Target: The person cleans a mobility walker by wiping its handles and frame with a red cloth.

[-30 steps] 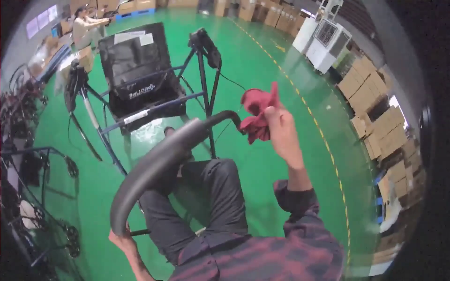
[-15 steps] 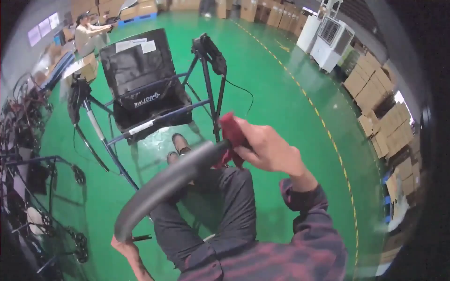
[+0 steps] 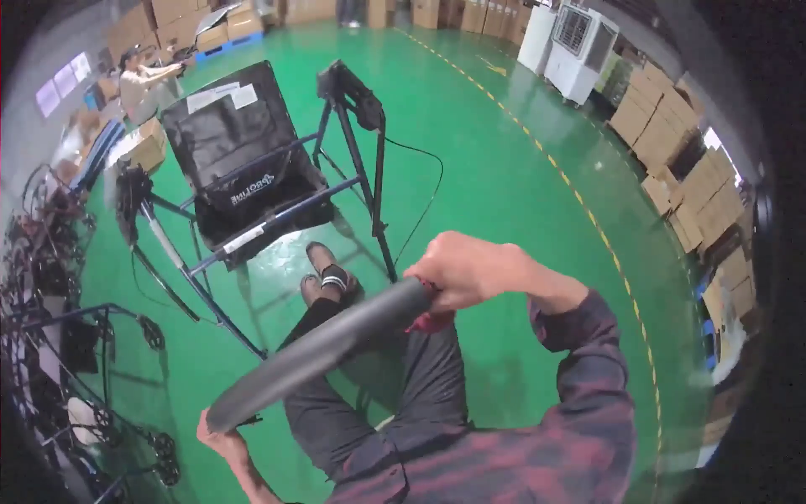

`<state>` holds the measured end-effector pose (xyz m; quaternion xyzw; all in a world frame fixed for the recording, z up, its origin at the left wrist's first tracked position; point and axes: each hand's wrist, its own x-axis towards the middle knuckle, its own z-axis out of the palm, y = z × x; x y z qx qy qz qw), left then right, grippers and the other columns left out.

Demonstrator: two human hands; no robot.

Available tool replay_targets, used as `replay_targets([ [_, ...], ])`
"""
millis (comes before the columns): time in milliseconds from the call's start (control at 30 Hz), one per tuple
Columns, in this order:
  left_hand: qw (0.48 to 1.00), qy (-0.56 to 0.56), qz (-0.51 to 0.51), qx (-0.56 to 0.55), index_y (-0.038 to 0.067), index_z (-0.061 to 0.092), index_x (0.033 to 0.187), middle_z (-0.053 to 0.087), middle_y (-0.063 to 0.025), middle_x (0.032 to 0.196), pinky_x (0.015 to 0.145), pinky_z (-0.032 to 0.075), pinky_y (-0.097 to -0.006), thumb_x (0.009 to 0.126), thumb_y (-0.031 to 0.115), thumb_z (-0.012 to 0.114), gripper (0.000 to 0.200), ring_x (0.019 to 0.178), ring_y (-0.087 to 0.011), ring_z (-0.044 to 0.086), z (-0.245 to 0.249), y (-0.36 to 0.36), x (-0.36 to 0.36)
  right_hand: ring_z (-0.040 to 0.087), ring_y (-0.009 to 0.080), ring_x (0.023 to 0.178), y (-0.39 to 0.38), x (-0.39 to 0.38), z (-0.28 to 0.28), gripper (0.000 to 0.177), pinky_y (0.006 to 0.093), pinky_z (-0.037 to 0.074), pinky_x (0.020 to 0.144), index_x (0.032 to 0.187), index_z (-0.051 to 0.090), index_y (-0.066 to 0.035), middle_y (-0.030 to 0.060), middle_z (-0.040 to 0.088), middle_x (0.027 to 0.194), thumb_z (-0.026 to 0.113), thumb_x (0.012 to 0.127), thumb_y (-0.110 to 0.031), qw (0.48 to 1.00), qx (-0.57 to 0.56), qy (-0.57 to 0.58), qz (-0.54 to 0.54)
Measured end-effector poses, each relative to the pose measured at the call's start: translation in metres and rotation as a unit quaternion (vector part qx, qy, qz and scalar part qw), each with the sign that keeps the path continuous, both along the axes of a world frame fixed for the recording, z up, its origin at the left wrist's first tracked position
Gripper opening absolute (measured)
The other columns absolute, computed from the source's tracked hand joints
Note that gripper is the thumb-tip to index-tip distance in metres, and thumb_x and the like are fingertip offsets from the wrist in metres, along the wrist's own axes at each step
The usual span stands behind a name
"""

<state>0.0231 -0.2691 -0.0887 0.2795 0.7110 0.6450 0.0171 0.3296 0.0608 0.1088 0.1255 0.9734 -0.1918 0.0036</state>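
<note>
Far left of the left-hand grip: dark metal frames [image 3: 105,378], cluttered, can't separate parts. Beyond them, a seated person [image 3: 144,88]. Left hand [image 3: 222,438]: fingers closed on the low end of the curved grey padded bar [image 3: 315,357]; far side of that grip hidden. The bar slants up from there across the lap to the right hand. Ahead of the left grip, past the bar: blue tube frame [image 3: 290,220] with black seat [image 3: 239,151]. Shoes [image 3: 323,277] on the floor, just left of the right grip. Right hand [image 3: 472,273]: closed around the bar's upper end, red cloth [image 3: 432,321] bunched under it, mostly covered. Well right of that grip: yellow dashed line [image 3: 598,225], then cardboard boxes [image 3: 655,118].
</note>
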Motion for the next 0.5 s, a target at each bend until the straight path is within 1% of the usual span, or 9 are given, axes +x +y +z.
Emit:
replay_targets([
  [33, 1.0, 0.03, -0.003, -0.002, -0.002, 0.059, 0.079, 0.057, -0.005, 0.07, 0.059, 0.042, -0.0277, 0.083, 0.023, 0.06, 0.025, 0.063, -0.0143, 0.045, 0.003, 0.0, -0.001, 0.053, 0.0276, 0.05, 0.005, -0.001, 0.001, 0.016, 0.0351, 0.043, 0.049, 0.077, 0.058, -0.006, 0.0082, 0.059, 0.063, 0.07, 0.068, -0.01, 0.993, -0.091, -0.076, -0.006],
  [67, 0.998, 0.058, -0.01, -0.002, -0.002, 0.059, 0.08, 0.058, -0.0052, 0.071, 0.06, 0.042, -0.0276, 0.083, 0.023, 0.06, 0.026, 0.064, -0.0143, 0.045, 0.005, -0.001, -0.003, 0.054, 0.0278, 0.05, 0.006, -0.002, 0.003, 0.015, 0.0353, 0.043, 0.048, 0.076, 0.058, -0.006, 0.0087, 0.059, 0.062, 0.07, 0.068, -0.012, 0.97, -0.176, -0.166, -0.018],
  [100, 0.996, 0.087, -0.016, -0.001, -0.002, 0.059, 0.08, 0.058, -0.0054, 0.072, 0.061, 0.043, -0.0275, 0.083, 0.024, 0.06, 0.026, 0.064, -0.0143, 0.046, 0.008, -0.002, -0.004, 0.055, 0.028, 0.05, 0.008, -0.005, 0.002, 0.015, 0.0354, 0.044, 0.048, 0.074, 0.058, -0.006, 0.0092, 0.059, 0.061, 0.07, 0.068, -0.013, 0.943, -0.231, -0.238, -0.03],
  [167, 0.993, 0.12, -0.017, 0.0, -0.002, 0.06, 0.08, 0.059, -0.0055, 0.072, 0.062, 0.043, -0.0274, 0.083, 0.025, 0.06, 0.027, 0.065, -0.0143, 0.046, 0.016, -0.003, -0.006, 0.055, 0.0272, 0.049, 0.01, -0.008, -0.01, 0.015, 0.0352, 0.044, 0.046, 0.072, 0.057, -0.006, 0.0089, 0.059, 0.06, 0.069, 0.069, -0.013, 0.914, -0.276, -0.296, -0.026],
  [200, 0.992, 0.125, -0.013, -0.001, -0.002, 0.06, 0.08, 0.058, -0.0054, 0.072, 0.061, 0.043, -0.0274, 0.083, 0.024, 0.06, 0.027, 0.065, -0.0143, 0.046, 0.019, -0.001, -0.008, 0.055, 0.0261, 0.048, 0.011, -0.007, -0.022, 0.014, 0.0349, 0.043, 0.046, 0.072, 0.057, -0.006, 0.0082, 0.058, 0.06, 0.069, 0.069, -0.013, 0.918, -0.278, -0.281, -0.003],
  [267, 0.992, 0.126, 0.002, -0.004, -0.002, 0.06, 0.08, 0.058, -0.0053, 0.072, 0.061, 0.043, -0.0273, 0.084, 0.024, 0.06, 0.026, 0.065, -0.0143, 0.046, 0.024, -0.002, -0.008, 0.054, 0.024, 0.047, 0.012, 0.0, -0.04, 0.014, 0.0344, 0.042, 0.044, 0.073, 0.057, -0.006, 0.0067, 0.058, 0.059, 0.069, 0.068, -0.012, 0.938, -0.273, -0.211, 0.025],
  [333, 0.993, 0.119, 0.02, -0.003, -0.002, 0.06, 0.08, 0.057, -0.0052, 0.071, 0.061, 0.043, -0.0273, 0.084, 0.024, 0.06, 0.026, 0.065, -0.0143, 0.046, 0.026, 0.0, -0.007, 0.053, 0.0221, 0.047, 0.013, 0.005, -0.045, 0.014, 0.0337, 0.041, 0.044, 0.073, 0.057, -0.006, 0.0055, 0.058, 0.059, 0.069, 0.069, -0.011, 0.949, -0.287, -0.131, 0.003],
  [400, 0.994, 0.104, 0.044, 0.004, -0.002, 0.06, 0.08, 0.057, -0.0051, 0.071, 0.061, 0.043, -0.0273, 0.084, 0.023, 0.059, 0.025, 0.065, -0.0143, 0.046, 0.024, 0.003, -0.003, 0.052, 0.0203, 0.048, 0.009, 0.007, -0.046, 0.013, 0.0327, 0.041, 0.044, 0.073, 0.057, -0.006, 0.0046, 0.058, 0.059, 0.069, 0.07, -0.012, 0.941, -0.322, 0.016, -0.097],
  [500, 0.996, 0.037, 0.068, 0.032, -0.001, 0.059, 0.079, 0.056, -0.0047, 0.07, 0.06, 0.043, -0.0271, 0.084, 0.021, 0.059, 0.023, 0.064, -0.0141, 0.045, 0.016, 0.015, 0.012, 0.051, 0.0177, 0.048, 0.0, 0.007, -0.044, 0.013, 0.0312, 0.04, 0.045, 0.074, 0.058, -0.007, 0.0033, 0.057, 0.06, 0.069, 0.071, -0.012, 0.886, -0.329, 0.223, -0.237],
])
